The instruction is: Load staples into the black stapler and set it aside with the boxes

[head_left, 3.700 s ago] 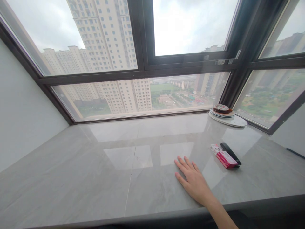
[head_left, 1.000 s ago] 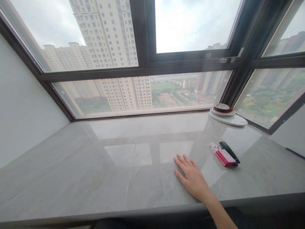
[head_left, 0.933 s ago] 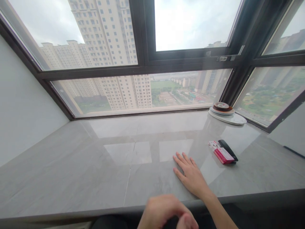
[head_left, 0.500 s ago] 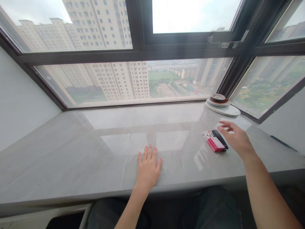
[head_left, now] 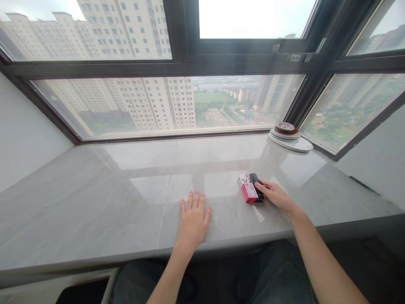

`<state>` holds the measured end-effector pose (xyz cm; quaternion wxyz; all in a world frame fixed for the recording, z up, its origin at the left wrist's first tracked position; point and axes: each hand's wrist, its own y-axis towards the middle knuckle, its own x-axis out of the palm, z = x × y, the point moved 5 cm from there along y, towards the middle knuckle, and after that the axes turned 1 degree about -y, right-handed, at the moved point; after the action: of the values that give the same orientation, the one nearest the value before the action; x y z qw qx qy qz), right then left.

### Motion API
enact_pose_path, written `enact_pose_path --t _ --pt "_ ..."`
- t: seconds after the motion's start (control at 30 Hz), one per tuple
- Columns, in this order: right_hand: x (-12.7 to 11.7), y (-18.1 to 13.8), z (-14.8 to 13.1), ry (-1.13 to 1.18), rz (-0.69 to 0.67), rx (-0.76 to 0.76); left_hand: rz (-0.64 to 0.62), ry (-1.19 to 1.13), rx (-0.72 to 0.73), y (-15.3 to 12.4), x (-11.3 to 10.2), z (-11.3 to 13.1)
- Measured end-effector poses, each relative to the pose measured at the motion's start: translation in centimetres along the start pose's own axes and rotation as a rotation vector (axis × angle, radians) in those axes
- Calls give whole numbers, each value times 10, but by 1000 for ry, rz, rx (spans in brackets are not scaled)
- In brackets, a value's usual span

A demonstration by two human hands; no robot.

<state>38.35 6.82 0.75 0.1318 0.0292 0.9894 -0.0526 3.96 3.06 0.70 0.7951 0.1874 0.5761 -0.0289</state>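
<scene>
My left hand (head_left: 193,219) lies flat, palm down, on the grey marble sill (head_left: 95,211) near its front edge, fingers slightly spread, holding nothing. My right hand (head_left: 276,195) rests on the sill to the right, its fingertips touching the right side of a black stapler (head_left: 255,186). A red and white box (head_left: 247,188) lies right against the stapler's left side. Whether the fingers grip the stapler or only touch it is unclear.
A stack of round plates (head_left: 289,136) stands in the far right corner of the sill by the dark window frame (head_left: 240,65). A white wall (head_left: 25,135) bounds the left end. My lap shows below the sill's front edge.
My left hand has come up and settled flat on the sill. My right hand left the middle, swung right, then came down against the stapler; stapler and box now lie nearer the centre.
</scene>
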Motion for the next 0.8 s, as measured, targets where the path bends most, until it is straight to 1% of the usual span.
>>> enact_pose_path --t 0.13,0.23,0.3,0.33,0.37,0.43,0.5,0.6,0.7,0.8 --pt "87 -4 -27 12 -3 -124 30 -211 -42 -1 -5 -7" --pt "150 -4 -45 -22 -10 -197 111 -381 -136 -2 -16 -12" --pt "179 -4 -55 -63 11 -244 178 -437 -210 -2 -25 -12" --pt "187 -3 -58 -80 27 -262 211 -433 -236 -2 -29 -11" --pt "191 -3 -59 -92 43 -275 242 -410 -253 0 -33 -8" --pt "186 -3 -56 -100 70 -268 288 -321 -276 6 -37 -2" --pt "169 -4 -47 -92 91 -215 291 -230 -304 14 -35 2" --pt "139 -10 -30 -67 110 -130 238 -179 -336 21 -27 2" --pt "124 -19 -24 -65 130 -146 245 -195 -335 18 -26 -7" --pt "123 -26 -27 -94 161 -197 315 -209 -343 12 -34 -27"
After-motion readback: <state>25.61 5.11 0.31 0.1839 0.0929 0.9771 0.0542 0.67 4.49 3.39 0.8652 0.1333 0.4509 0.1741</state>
